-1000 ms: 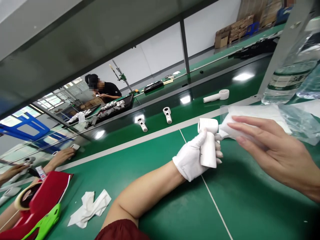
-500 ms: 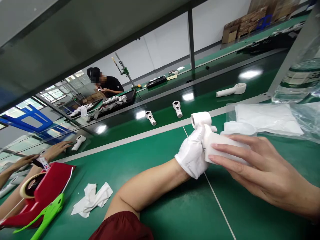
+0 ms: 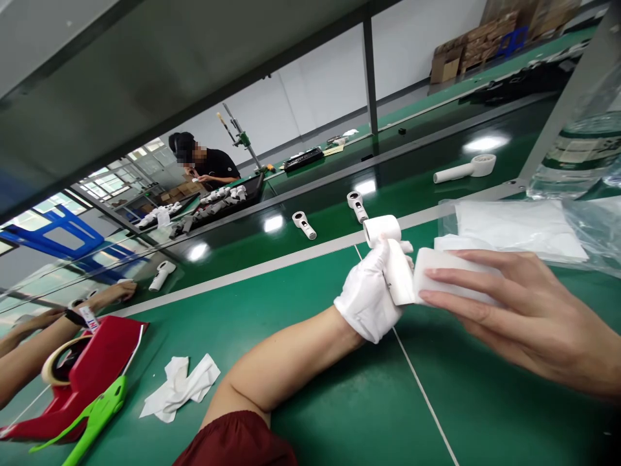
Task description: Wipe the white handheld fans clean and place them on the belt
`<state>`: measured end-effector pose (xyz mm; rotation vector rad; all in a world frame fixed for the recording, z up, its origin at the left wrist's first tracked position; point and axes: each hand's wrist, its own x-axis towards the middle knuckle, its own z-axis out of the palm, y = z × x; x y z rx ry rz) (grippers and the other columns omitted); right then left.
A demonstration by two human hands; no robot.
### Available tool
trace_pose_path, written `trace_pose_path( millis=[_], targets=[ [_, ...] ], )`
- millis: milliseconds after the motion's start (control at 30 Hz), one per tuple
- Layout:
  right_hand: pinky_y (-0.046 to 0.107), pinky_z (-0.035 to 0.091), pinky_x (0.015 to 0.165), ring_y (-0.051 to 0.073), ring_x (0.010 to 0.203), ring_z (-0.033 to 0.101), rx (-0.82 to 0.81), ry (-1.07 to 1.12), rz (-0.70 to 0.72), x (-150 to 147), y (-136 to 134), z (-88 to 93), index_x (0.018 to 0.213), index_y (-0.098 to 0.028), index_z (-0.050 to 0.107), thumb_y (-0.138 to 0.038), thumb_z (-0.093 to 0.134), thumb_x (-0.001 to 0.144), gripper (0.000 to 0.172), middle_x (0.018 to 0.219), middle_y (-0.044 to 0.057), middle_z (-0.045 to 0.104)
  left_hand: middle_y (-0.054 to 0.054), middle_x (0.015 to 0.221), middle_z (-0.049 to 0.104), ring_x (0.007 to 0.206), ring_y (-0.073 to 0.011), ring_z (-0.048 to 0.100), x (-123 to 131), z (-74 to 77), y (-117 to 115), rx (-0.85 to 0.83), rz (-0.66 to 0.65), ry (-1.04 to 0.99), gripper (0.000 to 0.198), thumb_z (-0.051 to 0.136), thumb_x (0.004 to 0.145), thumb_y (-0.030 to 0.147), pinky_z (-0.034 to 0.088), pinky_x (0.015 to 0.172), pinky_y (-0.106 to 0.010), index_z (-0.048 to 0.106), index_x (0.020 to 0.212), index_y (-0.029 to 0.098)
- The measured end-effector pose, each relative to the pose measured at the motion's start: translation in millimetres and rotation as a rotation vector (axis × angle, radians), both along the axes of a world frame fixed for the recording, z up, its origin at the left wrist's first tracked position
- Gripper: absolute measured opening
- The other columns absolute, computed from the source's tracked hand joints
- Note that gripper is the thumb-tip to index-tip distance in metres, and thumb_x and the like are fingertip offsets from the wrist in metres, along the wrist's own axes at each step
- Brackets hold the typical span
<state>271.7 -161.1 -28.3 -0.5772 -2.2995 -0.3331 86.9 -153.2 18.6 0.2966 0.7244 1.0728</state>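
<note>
My left hand (image 3: pixel 367 295), in a white glove, is wrapped round the handle of a white handheld device (image 3: pixel 391 258) with a round head, held upright above the green table (image 3: pixel 310 388). My bare right hand (image 3: pixel 514 317) presses a folded white cloth (image 3: pixel 449 279) against the side of the device's handle, fingers stretched along the cloth.
A clear bag of white cloths (image 3: pixel 519 233) lies behind my hands. Similar white devices (image 3: pixel 464 169) (image 3: pixel 304 225) (image 3: pixel 356 206) ride the dark belt. A red tape dispenser (image 3: pixel 77 375), a green tool (image 3: pixel 94 417) and a crumpled wipe (image 3: pixel 182 387) lie at left, near another person's arms (image 3: pixel 29 362). A seated person (image 3: pixel 206 165) works far back.
My right hand brought the cloth from beside the device onto its handle, then slid it slightly right. The devices on the belt have drifted to the right.
</note>
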Motion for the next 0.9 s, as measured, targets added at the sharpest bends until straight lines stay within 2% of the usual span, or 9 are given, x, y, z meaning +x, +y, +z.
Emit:
trace_pose_path(
  millis=[100, 233, 367, 533, 667, 700, 800, 900],
  targets=[
    [0.05, 0.042, 0.093, 0.033, 0.126, 0.046, -0.005, 0.027, 0.011, 1, 1, 2.2, 0.136, -0.03, 0.047, -0.009, 0.057, 0.082, 0.059, 0.13, 0.005, 0.058, -0.001, 0.061, 0.059, 0.068, -0.0152, 0.058, -1, 2.0, -1, 0.045, -0.026, 0.023, 0.043, 0.04, 0.097, 0.037, 0.045, 0.062, -0.025, 0.068, 0.07, 0.017],
    [0.05, 0.042, 0.093, 0.035, 0.127, 0.043, 0.044, -0.021, 0.08, -3, -2, 4.4, 0.134, -0.026, 0.051, -0.009, 0.058, 0.081, 0.056, 0.134, 0.005, 0.055, -0.003, 0.075, 0.066, 0.077, -0.0187, 0.062, 1, -0.6, -4, 0.112, -0.135, 0.047, 0.048, 0.033, 0.098, 0.043, 0.048, 0.065, -0.027, 0.07, 0.079, 0.018],
    [0.051, 0.043, 0.092, 0.035, 0.126, 0.045, 0.021, 0.013, 0.041, -1, -1, 2.5, 0.134, -0.026, 0.05, -0.007, 0.059, 0.08, 0.058, 0.13, 0.006, 0.057, -0.007, 0.075, 0.065, 0.074, -0.0174, 0.063, 0, -2.9, -1, 0.134, -0.11, -0.018, 0.047, 0.033, 0.099, 0.039, 0.05, 0.065, -0.025, 0.066, 0.079, 0.013],
    [0.052, 0.041, 0.094, 0.035, 0.126, 0.045, 0.059, 0.066, 0.043, -9, -5, 2.5, 0.129, -0.023, 0.054, -0.006, 0.06, 0.08, 0.052, 0.124, 0.009, 0.06, -0.006, 0.073, 0.061, 0.063, -0.0128, 0.06, 2, -1.0, -2, -0.002, -0.131, -0.087, 0.047, 0.033, 0.099, 0.044, 0.049, 0.057, -0.02, 0.064, 0.085, 0.011],
    [0.051, 0.04, 0.092, 0.034, 0.127, 0.044, 0.086, 0.05, 0.032, -21, -12, 2.6, 0.129, -0.024, 0.055, -0.01, 0.057, 0.084, 0.047, 0.124, 0.006, 0.062, -0.008, 0.069, 0.059, 0.062, -0.0136, 0.06, 4, -3.2, -5, -0.015, -0.295, -0.16, 0.057, 0.032, 0.097, 0.052, 0.05, 0.057, -0.021, 0.064, 0.081, 0.007],
    [0.051, 0.04, 0.092, 0.034, 0.127, 0.044, 0.091, 0.048, 0.025, -22, -12, 2.1, 0.129, -0.024, 0.055, -0.01, 0.056, 0.084, 0.047, 0.125, 0.005, 0.062, -0.008, 0.068, 0.059, 0.061, -0.0136, 0.06, 3, -4.1, -4, -0.026, -0.296, -0.157, 0.055, 0.034, 0.097, 0.05, 0.05, 0.057, -0.021, 0.063, 0.079, 0.008],
    [0.05, 0.04, 0.092, 0.034, 0.126, 0.045, 0.092, 0.042, 0.0, -18, -11, 0.0, 0.129, -0.025, 0.055, -0.008, 0.058, 0.083, 0.05, 0.126, 0.005, 0.061, -0.005, 0.068, 0.059, 0.058, -0.0115, 0.059, -1, -6.1, 1, -0.09, -0.189, -0.168, 0.045, 0.04, 0.097, 0.044, 0.048, 0.053, -0.019, 0.061, 0.078, 0.01],
    [0.051, 0.041, 0.093, 0.035, 0.125, 0.047, 0.084, 0.048, -0.018, -15, -9, -1.7, 0.128, -0.026, 0.056, -0.005, 0.06, 0.081, 0.052, 0.126, 0.005, 0.062, -0.006, 0.072, 0.061, 0.063, -0.0137, 0.061, -3, -6.3, 3, -0.078, -0.169, -0.184, 0.047, 0.037, 0.097, 0.048, 0.05, 0.059, -0.022, 0.061, 0.084, 0.01]
  ],
)
